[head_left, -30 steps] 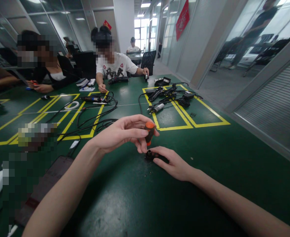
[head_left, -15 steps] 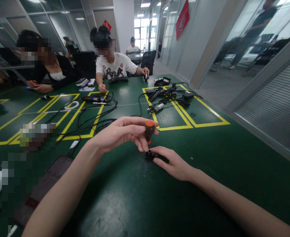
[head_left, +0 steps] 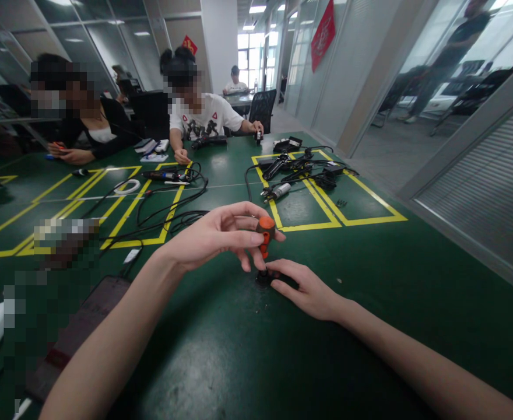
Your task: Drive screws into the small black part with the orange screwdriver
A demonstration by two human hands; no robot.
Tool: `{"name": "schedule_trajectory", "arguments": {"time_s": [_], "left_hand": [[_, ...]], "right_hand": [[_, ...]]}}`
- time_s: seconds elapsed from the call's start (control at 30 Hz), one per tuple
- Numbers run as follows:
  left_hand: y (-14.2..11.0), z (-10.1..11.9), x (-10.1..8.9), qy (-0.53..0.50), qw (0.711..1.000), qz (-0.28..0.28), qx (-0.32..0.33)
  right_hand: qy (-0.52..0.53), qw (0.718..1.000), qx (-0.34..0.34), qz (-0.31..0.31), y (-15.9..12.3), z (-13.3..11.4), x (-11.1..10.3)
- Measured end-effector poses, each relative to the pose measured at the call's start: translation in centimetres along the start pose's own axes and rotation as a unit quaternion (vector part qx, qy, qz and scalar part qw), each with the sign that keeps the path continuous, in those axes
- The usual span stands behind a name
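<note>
An orange-and-black screwdriver [head_left: 266, 224] stands upright in the middle of the head view, with my left hand [head_left: 228, 233] closed around its short handle. Its lower end meets a small black round part [head_left: 263, 279] on the green table [head_left: 221, 350]; the tip is hidden. From the right, my right hand [head_left: 306, 287] grips that black part at its side between thumb and fingers, holding it against the tabletop. What kind of part it is I cannot make out.
Black cables and tools [head_left: 283, 166] lie in yellow-taped areas ahead. An electric screwdriver [head_left: 164, 175] and a white ring [head_left: 126, 186] lie further left. A dark reddish box [head_left: 85, 326] is by my left forearm. Two people sit across the table; one holds a small black object [head_left: 258, 137].
My left hand's fingers have shifted around the screwdriver handle, which has turned so more of its orange side shows. My right hand and the black part stay in place.
</note>
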State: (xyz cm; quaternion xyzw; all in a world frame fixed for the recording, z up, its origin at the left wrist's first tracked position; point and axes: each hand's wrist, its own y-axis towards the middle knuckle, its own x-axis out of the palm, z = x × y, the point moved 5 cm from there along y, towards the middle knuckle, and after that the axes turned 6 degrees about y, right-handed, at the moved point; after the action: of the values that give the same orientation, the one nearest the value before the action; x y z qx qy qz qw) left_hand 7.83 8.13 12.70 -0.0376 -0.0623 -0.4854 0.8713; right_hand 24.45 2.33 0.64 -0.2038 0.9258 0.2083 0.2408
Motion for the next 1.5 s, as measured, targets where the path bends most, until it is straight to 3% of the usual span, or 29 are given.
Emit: {"name": "schedule_trajectory", "arguments": {"time_s": [0.33, 0.93, 1.5], "left_hand": [[-0.02, -0.07, -0.16, -0.013, 1.0, 0.009, -0.013], [-0.12, -0.38, 0.02, -0.035, 0.999, -0.03, -0.016], [0.07, -0.05, -0.21, -0.021, 1.0, 0.02, 0.006]], "right_hand": [[0.003, 1.0, 0.004, 0.0, -0.03, 0.18, 0.07], [-0.001, 1.0, -0.002, 0.0, -0.07, 0.26, 0.09], [-0.006, 1.0, -0.004, 0.003, 0.03, -0.01, 0.12]]}}
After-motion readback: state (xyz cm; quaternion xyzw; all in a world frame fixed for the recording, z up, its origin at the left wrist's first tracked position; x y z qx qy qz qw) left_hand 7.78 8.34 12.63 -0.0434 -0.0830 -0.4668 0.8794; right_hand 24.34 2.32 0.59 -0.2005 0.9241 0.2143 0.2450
